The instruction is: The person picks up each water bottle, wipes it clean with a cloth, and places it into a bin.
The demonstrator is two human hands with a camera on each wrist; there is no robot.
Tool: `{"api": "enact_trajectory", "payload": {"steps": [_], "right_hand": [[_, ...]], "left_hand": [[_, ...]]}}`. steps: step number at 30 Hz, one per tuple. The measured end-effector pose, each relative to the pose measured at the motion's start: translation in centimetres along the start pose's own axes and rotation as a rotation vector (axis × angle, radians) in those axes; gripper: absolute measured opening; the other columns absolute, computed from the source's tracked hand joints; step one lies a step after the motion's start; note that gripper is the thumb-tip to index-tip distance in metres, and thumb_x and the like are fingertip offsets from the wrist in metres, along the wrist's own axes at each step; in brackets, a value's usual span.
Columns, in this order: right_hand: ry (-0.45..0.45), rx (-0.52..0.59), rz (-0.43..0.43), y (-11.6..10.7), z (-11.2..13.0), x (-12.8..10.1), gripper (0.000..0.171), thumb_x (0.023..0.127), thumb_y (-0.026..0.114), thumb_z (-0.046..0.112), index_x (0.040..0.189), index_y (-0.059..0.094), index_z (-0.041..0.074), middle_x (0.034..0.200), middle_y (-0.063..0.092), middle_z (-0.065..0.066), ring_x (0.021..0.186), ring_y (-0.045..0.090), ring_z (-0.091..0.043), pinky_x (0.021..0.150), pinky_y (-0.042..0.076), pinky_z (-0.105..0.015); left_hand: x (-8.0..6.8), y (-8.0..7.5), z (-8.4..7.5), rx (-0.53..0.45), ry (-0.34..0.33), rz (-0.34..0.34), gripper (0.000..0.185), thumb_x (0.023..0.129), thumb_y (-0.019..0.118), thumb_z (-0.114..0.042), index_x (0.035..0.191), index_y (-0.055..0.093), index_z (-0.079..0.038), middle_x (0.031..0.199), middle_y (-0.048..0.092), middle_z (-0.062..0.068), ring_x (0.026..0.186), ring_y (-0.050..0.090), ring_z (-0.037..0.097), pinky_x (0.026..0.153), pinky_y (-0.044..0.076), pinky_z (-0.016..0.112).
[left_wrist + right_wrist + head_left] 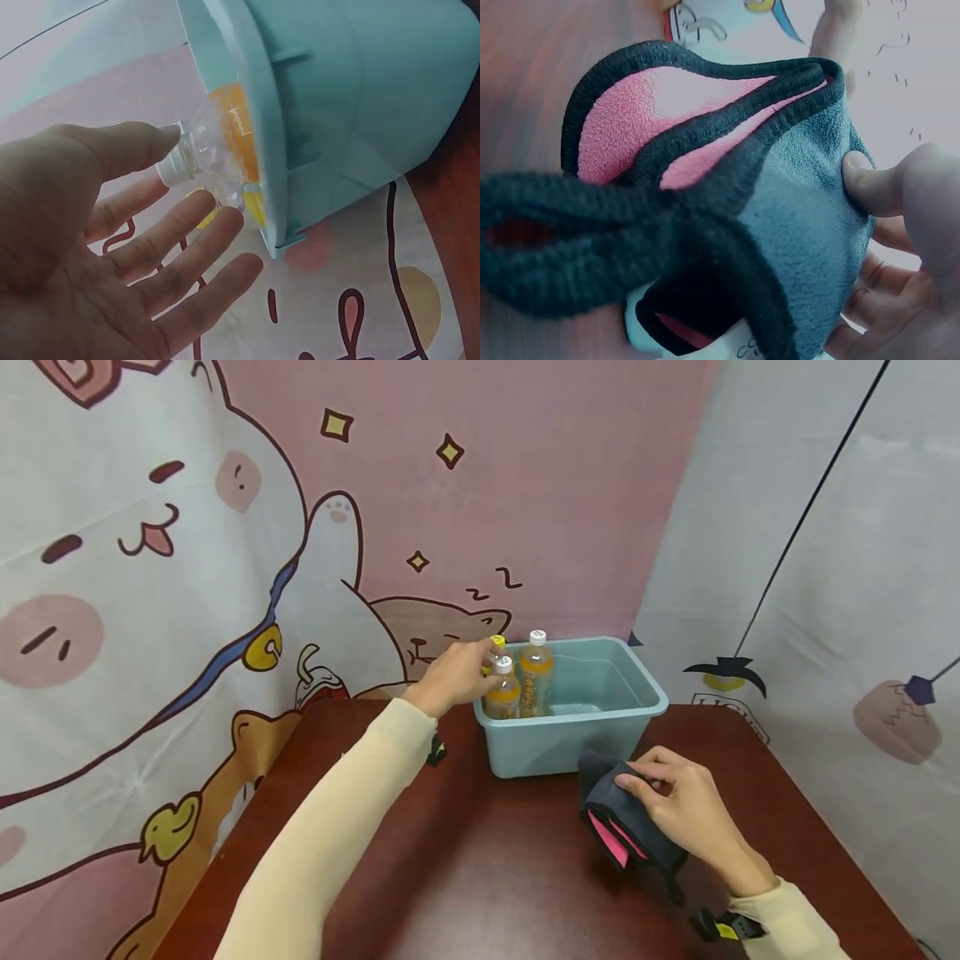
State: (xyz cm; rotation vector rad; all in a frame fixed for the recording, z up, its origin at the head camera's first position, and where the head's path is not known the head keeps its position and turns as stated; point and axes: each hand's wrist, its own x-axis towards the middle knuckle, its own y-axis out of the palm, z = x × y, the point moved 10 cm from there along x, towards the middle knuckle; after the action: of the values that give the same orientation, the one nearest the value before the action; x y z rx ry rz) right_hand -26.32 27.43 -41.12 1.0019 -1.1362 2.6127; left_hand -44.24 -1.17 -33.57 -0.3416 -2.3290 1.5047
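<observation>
My left hand (453,677) reaches over the left end of a light blue plastic basin (562,749). In the left wrist view its fingers are spread, with thumb and forefinger right at the white cap of a clear bottle (211,154) with an orange label. Beside that bottle in the basin stand another white-capped bottle (536,681) and one with a yellow cap (498,641), partly hidden by my fingers. My right hand (690,806) pinches a folded cleaning cloth (802,202), dark grey outside and pink inside, with black edging and a hanging loop, in front of the basin.
The basin stands at the far side of a dark red-brown table (465,877). A cartoon-printed cloth backdrop (562,485) rises behind and beside the table. Black wrist straps (738,927) show at my cuffs.
</observation>
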Motion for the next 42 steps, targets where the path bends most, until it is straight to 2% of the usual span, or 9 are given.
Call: {"api": "enact_trajectory", "payload": {"steps": [9,14,17,20,24,26,31,36,42], "right_hand": [[0.063,-0.144,-0.055,-4.5,-5.0,-0.7,0.021,0.092,0.097,0.001,0.112,0.092,0.001,0.089,0.072,0.003,0.073,0.047,0.001,0.06,0.036,-0.018],[0.027,-0.23,-0.102,-7.1,-6.8,-0.7,0.022,0.087,0.099,-0.001,0.107,0.091,-0.002,0.089,0.075,-0.004,0.072,0.048,0.006,0.06,0.037,-0.016],[-0.001,-0.308,-0.126,-8.6,-7.7,-0.5,0.026,0.084,0.1,-0.002,0.107,0.09,-0.005,0.092,0.077,-0.009,0.071,0.056,-0.004,0.06,0.04,-0.015],[-0.007,-0.405,-0.123,-9.9,-8.5,-0.2,0.03,0.084,0.1,-0.002,0.111,0.089,-0.007,0.098,0.076,-0.014,0.074,0.068,-0.026,0.059,0.052,-0.029],[0.009,-0.51,-0.073,-10.7,-10.2,0.1,0.029,0.087,0.097,-0.002,0.115,0.087,-0.007,0.103,0.071,-0.018,0.078,0.07,-0.045,0.058,0.057,-0.065],[0.017,-0.549,-0.022,-10.3,-11.4,0.1,0.027,0.09,0.095,-0.002,0.115,0.087,-0.006,0.104,0.07,-0.02,0.077,0.068,-0.047,0.058,0.056,-0.07],[0.03,-0.592,0.186,-6.9,-14.9,-0.9,0.021,0.099,0.088,0.001,0.12,0.088,-0.001,0.104,0.075,-0.022,0.079,0.069,-0.045,0.058,0.056,-0.063],[0.078,-0.527,0.429,-1.9,-17.3,-3.3,0.032,0.11,0.081,0.017,0.138,0.084,0.003,0.124,0.08,-0.029,0.11,0.078,-0.056,0.082,0.066,-0.073],[0.143,-0.548,0.485,-0.8,-17.5,-4.0,0.052,0.113,0.078,0.03,0.155,0.072,0.001,0.143,0.071,-0.037,0.131,0.07,-0.062,0.097,0.056,-0.088]], "left_hand": [[-3.2,-0.1,1.7,-0.12,0.093,-0.065,0.051,0.114,0.079,-0.024,0.162,0.065,-0.013,0.154,0.074,0.015,0.137,0.076,0.034,0.112,0.066,0.053],[-5.8,-0.2,3.1,-0.161,0.108,-0.107,0.048,0.113,0.079,-0.022,0.158,0.067,-0.012,0.15,0.075,0.013,0.134,0.079,0.031,0.113,0.067,0.052],[-7.3,-0.2,3.8,-0.163,0.121,-0.125,0.046,0.113,0.08,-0.021,0.156,0.069,-0.013,0.148,0.076,0.012,0.132,0.08,0.032,0.114,0.067,0.052],[-8.7,0.0,4.4,-0.153,0.126,-0.137,0.045,0.112,0.082,-0.02,0.154,0.071,-0.013,0.147,0.077,0.01,0.13,0.08,0.032,0.113,0.066,0.052],[-10.2,0.5,5.1,-0.156,0.13,-0.136,0.045,0.11,0.083,-0.02,0.153,0.072,-0.013,0.145,0.078,0.009,0.127,0.081,0.03,0.111,0.068,0.05],[-10.7,1.0,5.4,-0.157,0.128,-0.125,0.045,0.111,0.083,-0.02,0.153,0.071,-0.015,0.145,0.078,0.007,0.127,0.081,0.028,0.111,0.068,0.049],[-11.7,2.1,6.1,-0.161,0.114,-0.09,0.045,0.111,0.082,-0.021,0.154,0.071,-0.015,0.146,0.078,0.006,0.129,0.081,0.026,0.111,0.068,0.05],[-12.5,2.9,6.9,-0.153,0.094,-0.08,0.044,0.11,0.084,-0.021,0.152,0.072,-0.016,0.143,0.079,0.006,0.128,0.081,0.026,0.11,0.068,0.051],[-13.5,3.7,7.9,-0.142,0.084,-0.085,0.045,0.109,0.084,-0.02,0.152,0.072,-0.015,0.138,0.079,0.007,0.129,0.08,0.031,0.11,0.068,0.053]]}}
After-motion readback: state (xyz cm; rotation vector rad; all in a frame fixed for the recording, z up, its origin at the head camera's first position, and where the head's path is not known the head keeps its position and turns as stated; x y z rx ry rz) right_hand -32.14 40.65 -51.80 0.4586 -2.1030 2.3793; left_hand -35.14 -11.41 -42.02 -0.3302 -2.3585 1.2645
